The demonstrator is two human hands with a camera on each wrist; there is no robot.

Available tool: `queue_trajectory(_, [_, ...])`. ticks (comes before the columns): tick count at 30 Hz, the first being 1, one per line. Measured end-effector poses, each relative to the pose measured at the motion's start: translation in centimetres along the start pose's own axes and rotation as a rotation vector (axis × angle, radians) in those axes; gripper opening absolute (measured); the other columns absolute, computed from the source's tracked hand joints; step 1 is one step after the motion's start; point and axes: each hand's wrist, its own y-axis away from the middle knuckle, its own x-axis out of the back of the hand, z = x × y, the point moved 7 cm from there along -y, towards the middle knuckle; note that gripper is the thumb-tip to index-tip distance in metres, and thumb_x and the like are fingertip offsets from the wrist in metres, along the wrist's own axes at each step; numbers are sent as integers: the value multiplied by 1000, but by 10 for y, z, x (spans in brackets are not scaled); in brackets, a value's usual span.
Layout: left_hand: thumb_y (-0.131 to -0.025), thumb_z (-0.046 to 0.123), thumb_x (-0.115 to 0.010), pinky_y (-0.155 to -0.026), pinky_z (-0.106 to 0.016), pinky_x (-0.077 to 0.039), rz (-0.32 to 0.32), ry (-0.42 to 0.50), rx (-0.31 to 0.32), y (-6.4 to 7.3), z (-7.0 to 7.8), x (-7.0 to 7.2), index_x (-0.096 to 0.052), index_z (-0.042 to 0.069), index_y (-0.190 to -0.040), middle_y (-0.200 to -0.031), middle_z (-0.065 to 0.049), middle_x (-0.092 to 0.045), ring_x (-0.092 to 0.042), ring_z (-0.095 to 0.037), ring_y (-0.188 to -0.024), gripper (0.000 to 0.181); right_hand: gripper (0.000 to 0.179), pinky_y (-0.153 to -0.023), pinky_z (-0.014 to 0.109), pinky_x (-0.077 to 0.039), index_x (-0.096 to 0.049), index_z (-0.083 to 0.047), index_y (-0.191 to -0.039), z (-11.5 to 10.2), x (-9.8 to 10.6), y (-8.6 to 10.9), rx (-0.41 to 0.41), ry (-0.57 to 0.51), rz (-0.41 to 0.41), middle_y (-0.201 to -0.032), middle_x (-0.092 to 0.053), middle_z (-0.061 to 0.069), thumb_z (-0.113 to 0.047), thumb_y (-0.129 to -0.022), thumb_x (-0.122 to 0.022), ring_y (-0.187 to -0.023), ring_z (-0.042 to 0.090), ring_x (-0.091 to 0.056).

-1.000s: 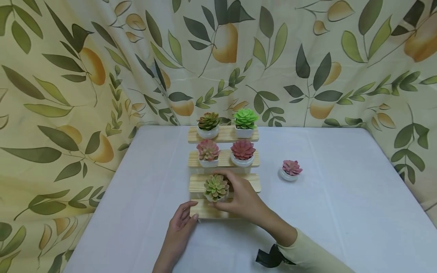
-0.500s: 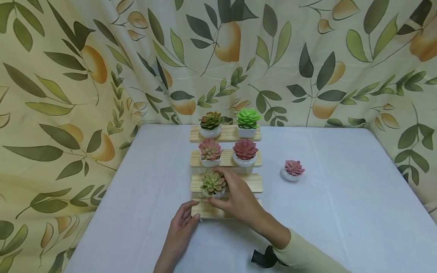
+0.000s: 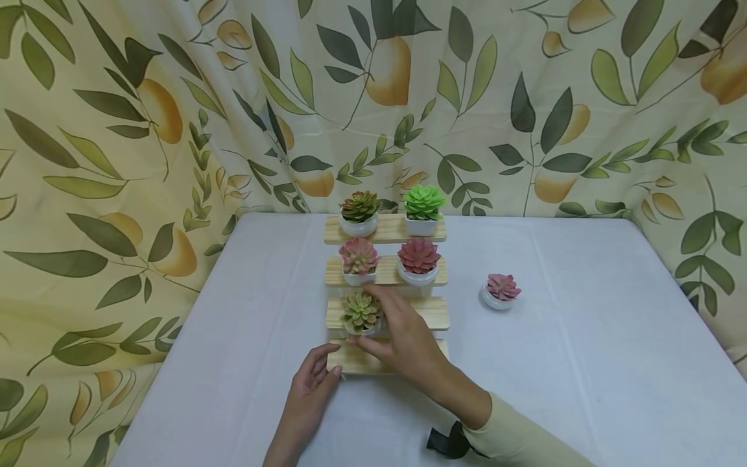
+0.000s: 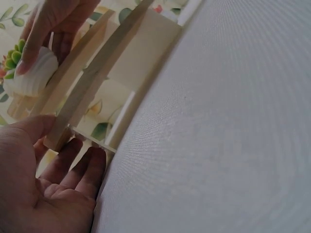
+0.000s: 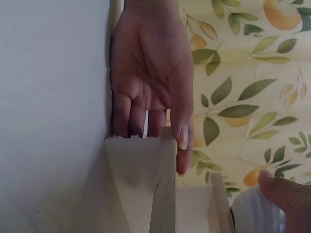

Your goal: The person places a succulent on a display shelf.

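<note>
A tiered wooden stand (image 3: 428,314) with several slatted steps stands on the white cloth. On its second step from the front, toward the left end, is a pale green potted succulent (image 3: 360,310). My right hand (image 3: 411,344) grips its white ribbed pot (image 4: 38,75) between thumb and fingers. My left hand (image 3: 307,392) holds the left end of the lowest step, its thumb on the board's face, as the left wrist view shows. Seen in the right wrist view, the left hand (image 5: 150,63) has its other fingers by the stand's side; the right thumb (image 5: 286,191) presses the pot.
Higher up sit a brownish-green succulent (image 3: 359,211), a bright green one (image 3: 423,204), a pink one (image 3: 358,256) and a dark red one (image 3: 419,256). A small pink succulent (image 3: 500,290) stands right of the stand. Behind hangs a leaf-patterned curtain (image 3: 478,117).
My right hand has shifted the pale green succulent slightly left and back along the second step. My left hand stays at the lowest step's end.
</note>
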Motion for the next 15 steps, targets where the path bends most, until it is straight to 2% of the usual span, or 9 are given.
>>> queue_trajectory(5, [-103,25,-68,-117,-43,-33,5,-6,-4,0,1,0,-58,20,-138,-158,-12,-44,-36,-29,-147,37,75,-112,43,-45,-51,-12,-147,0,0,0,18,-27,-5,-143,-57,5,-30,-85,-89,-134,20,-52])
queue_trajectory(15, [-103,25,-68,-117,-41,-34,1,-1,-14,0,0,0,-58,20,-138,-157,-11,-45,-37,-27,-146,37,75,-111,43,-46,-49,-17,-151,3,-2,-1,-21,-32,-36,-142,-57,2,-28,-88,-87,-132,18,-52])
